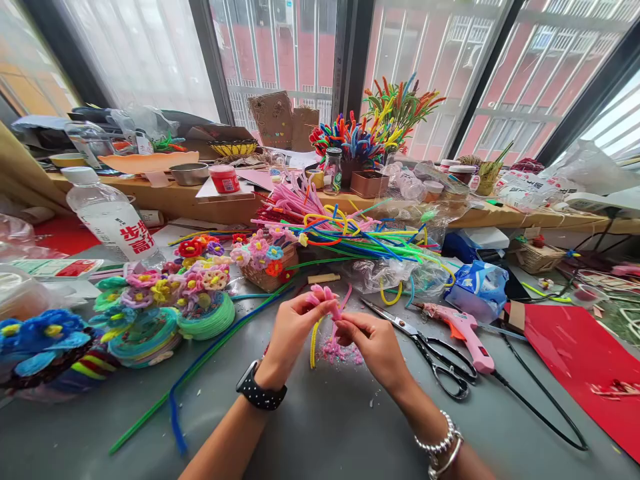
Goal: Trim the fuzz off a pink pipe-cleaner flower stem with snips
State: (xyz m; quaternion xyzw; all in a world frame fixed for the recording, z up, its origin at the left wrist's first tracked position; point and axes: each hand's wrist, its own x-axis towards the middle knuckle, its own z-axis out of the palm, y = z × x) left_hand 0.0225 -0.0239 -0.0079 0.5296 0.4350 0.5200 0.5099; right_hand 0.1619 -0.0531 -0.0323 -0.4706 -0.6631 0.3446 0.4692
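My left hand [293,333] and my right hand [373,343] meet over the grey table [320,427], both pinching a small pink pipe-cleaner flower [325,297]. A yellow pipe cleaner [313,343] hangs down from it between my hands. Pink fluff scraps [343,352] lie on the table just beneath. My left wrist wears a black watch, my right wrist silver bracelets.
Black scissors [430,350] and a pink glue gun [463,330] lie right of my hands. Finished flower baskets [165,300] stand at left, a heap of coloured pipe cleaners [345,230] behind, a water bottle [113,217] far left, red paper [585,360] at right.
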